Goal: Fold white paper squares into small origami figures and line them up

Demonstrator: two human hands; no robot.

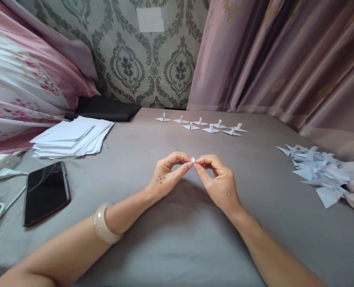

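Note:
Between my two hands, at the middle of the view, is a small folded piece of white paper [193, 160], mostly hidden by the fingertips. My left hand [169, 173] pinches its left side between thumb and index finger. From the right, my right hand [218, 177] pinches the other side in the same way. Both hands are held just above the grey cloth [171, 247]. Beyond them, several folded paper cranes [212, 128] stand in two loose rows.
A stack of white paper sheets [72, 137] lies at the left, before a black folded item [105, 108]. Nearer are a dark phone [47, 193] and a white power strip [0, 165] with cables. Several paper cranes [320, 169] are heaped at the right, beside a curtain [269, 59].

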